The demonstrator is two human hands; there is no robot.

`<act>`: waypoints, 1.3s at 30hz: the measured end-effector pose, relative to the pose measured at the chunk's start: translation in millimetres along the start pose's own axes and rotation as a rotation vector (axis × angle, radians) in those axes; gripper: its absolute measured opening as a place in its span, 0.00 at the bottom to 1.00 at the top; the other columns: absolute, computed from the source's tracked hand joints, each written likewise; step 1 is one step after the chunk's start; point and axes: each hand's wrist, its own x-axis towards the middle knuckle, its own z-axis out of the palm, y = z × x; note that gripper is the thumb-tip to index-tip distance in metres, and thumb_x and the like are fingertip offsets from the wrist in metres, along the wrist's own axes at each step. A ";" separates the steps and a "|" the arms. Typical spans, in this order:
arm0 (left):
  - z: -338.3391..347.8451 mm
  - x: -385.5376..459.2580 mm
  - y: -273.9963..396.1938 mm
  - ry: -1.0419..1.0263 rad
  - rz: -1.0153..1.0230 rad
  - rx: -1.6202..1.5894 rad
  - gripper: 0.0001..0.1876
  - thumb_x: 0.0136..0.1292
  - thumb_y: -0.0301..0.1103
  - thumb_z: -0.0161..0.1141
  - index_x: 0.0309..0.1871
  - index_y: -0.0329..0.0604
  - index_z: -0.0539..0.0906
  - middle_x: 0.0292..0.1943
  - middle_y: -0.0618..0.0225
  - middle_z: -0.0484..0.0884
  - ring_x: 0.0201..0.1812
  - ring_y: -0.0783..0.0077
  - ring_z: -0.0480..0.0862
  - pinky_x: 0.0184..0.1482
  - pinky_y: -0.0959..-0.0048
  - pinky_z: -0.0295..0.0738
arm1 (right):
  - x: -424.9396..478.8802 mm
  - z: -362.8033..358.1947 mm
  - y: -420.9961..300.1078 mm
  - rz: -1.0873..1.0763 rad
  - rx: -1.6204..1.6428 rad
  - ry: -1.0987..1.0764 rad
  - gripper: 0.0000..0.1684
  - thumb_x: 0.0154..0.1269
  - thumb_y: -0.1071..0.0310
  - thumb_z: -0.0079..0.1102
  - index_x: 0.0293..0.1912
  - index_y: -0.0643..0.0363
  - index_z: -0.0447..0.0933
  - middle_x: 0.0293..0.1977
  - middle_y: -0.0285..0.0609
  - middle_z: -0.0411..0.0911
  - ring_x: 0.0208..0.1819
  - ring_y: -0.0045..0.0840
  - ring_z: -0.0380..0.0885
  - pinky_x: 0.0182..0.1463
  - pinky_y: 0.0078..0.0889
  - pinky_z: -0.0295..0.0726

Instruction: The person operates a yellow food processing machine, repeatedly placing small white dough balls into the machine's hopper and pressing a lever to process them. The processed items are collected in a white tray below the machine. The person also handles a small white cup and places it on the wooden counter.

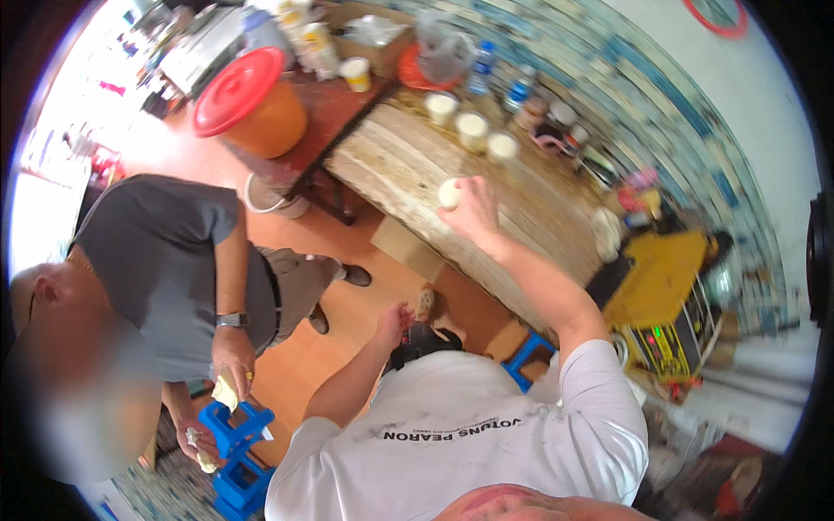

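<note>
My right hand [474, 211] reaches over the wooden table and holds a cup with a white top or filling [449, 194] near the table's front edge. My left hand [396, 323] hangs by my waist with its fingers curled and nothing visible in it. Beyond the held cup, several similar cups stand in a row, among them a front one [503, 148], a middle one [472, 130] and a rear one [442, 107]. My white T-shirt bears dark marks and writing.
Another person [169, 260] leans at left, holding pale pieces of material near blue plastic stools [238, 430]. An orange bucket with a red lid [241, 91] stands on the reddish table. Water bottles [482, 65] line the wall; a yellow-and-black machine [664, 345] stands at right.
</note>
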 end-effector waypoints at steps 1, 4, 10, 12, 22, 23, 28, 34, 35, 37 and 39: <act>27.1 -10.4 1.1 -0.079 -0.013 0.026 0.10 0.65 0.39 0.51 0.39 0.44 0.77 0.30 0.66 0.80 0.31 0.71 0.80 0.34 0.75 0.74 | -25.2 -21.0 1.3 0.000 0.012 0.015 0.32 0.44 0.54 0.68 0.47 0.60 0.72 0.49 0.53 0.67 0.53 0.45 0.66 0.56 0.46 0.66; 76.3 -9.5 -15.4 -0.355 -0.057 0.095 0.12 0.66 0.42 0.49 0.38 0.44 0.77 0.29 0.67 0.80 0.30 0.71 0.79 0.35 0.73 0.75 | -106.0 -78.5 -6.7 -0.033 0.053 0.043 0.31 0.41 0.55 0.71 0.45 0.58 0.72 0.48 0.51 0.67 0.53 0.45 0.66 0.56 0.46 0.66; 195.3 -35.8 -84.7 -0.689 -0.297 0.394 0.18 0.69 0.45 0.42 0.48 0.42 0.75 0.40 0.65 0.79 0.39 0.67 0.79 0.42 0.69 0.75 | -263.7 -154.2 29.5 -0.099 0.097 0.152 0.31 0.34 0.58 0.73 0.42 0.56 0.72 0.46 0.51 0.66 0.47 0.47 0.68 0.50 0.47 0.68; 224.0 -46.9 -116.9 -0.822 -0.381 0.425 0.19 0.70 0.44 0.40 0.51 0.41 0.73 0.44 0.63 0.78 0.43 0.65 0.79 0.46 0.66 0.75 | -305.7 -176.2 42.7 -0.012 0.027 0.091 0.34 0.33 0.57 0.74 0.43 0.56 0.72 0.47 0.51 0.65 0.47 0.47 0.68 0.51 0.48 0.67; 320.1 -98.6 -200.2 -0.875 -0.753 0.271 0.26 0.72 0.48 0.32 0.62 0.42 0.69 0.60 0.56 0.73 0.61 0.56 0.72 0.64 0.54 0.65 | -394.5 -254.2 113.4 0.365 -0.184 0.236 0.37 0.38 0.55 0.75 0.48 0.58 0.70 0.53 0.57 0.65 0.54 0.49 0.66 0.56 0.50 0.64; 331.4 -109.5 -197.8 -0.900 -0.800 0.236 0.27 0.71 0.49 0.32 0.62 0.41 0.69 0.60 0.56 0.73 0.61 0.55 0.72 0.63 0.52 0.66 | -396.6 -253.2 123.5 0.405 -0.216 0.250 0.37 0.38 0.55 0.75 0.48 0.58 0.70 0.54 0.58 0.65 0.55 0.49 0.66 0.57 0.50 0.63; 359.6 -96.2 -204.4 -1.002 -0.902 0.194 0.28 0.69 0.54 0.37 0.60 0.43 0.73 0.55 0.58 0.78 0.54 0.56 0.78 0.57 0.56 0.72 | -394.1 -232.7 164.5 0.506 -0.280 0.307 0.38 0.38 0.54 0.77 0.49 0.58 0.71 0.56 0.60 0.66 0.57 0.51 0.67 0.60 0.51 0.64; 358.1 -68.8 -217.6 -0.898 -0.808 0.232 0.28 0.69 0.54 0.37 0.59 0.43 0.73 0.50 0.59 0.81 0.50 0.57 0.81 0.53 0.57 0.76 | -397.7 -184.6 211.1 0.524 -0.304 0.361 0.38 0.38 0.50 0.76 0.47 0.58 0.73 0.53 0.60 0.70 0.56 0.51 0.68 0.60 0.53 0.64; 356.7 -64.6 -219.8 -0.844 -0.786 0.296 0.28 0.69 0.53 0.37 0.59 0.43 0.73 0.51 0.59 0.81 0.50 0.57 0.81 0.53 0.57 0.76 | -398.8 -179.4 216.0 0.527 -0.307 0.361 0.37 0.39 0.49 0.75 0.47 0.58 0.73 0.53 0.60 0.71 0.56 0.51 0.68 0.60 0.53 0.64; 357.1 -64.0 -221.0 -0.736 -0.743 0.425 0.27 0.69 0.53 0.36 0.60 0.44 0.73 0.51 0.59 0.80 0.50 0.56 0.80 0.53 0.56 0.76 | -399.4 -171.0 223.0 0.542 -0.370 0.284 0.37 0.41 0.46 0.73 0.47 0.58 0.73 0.54 0.59 0.71 0.57 0.52 0.68 0.60 0.54 0.64; 363.3 -69.8 -219.0 -0.722 -0.794 0.408 0.27 0.70 0.53 0.35 0.61 0.45 0.72 0.53 0.58 0.79 0.51 0.56 0.80 0.53 0.55 0.76 | -401.3 -167.3 225.8 0.548 -0.417 0.252 0.37 0.44 0.45 0.71 0.48 0.59 0.73 0.54 0.57 0.71 0.57 0.52 0.68 0.59 0.55 0.64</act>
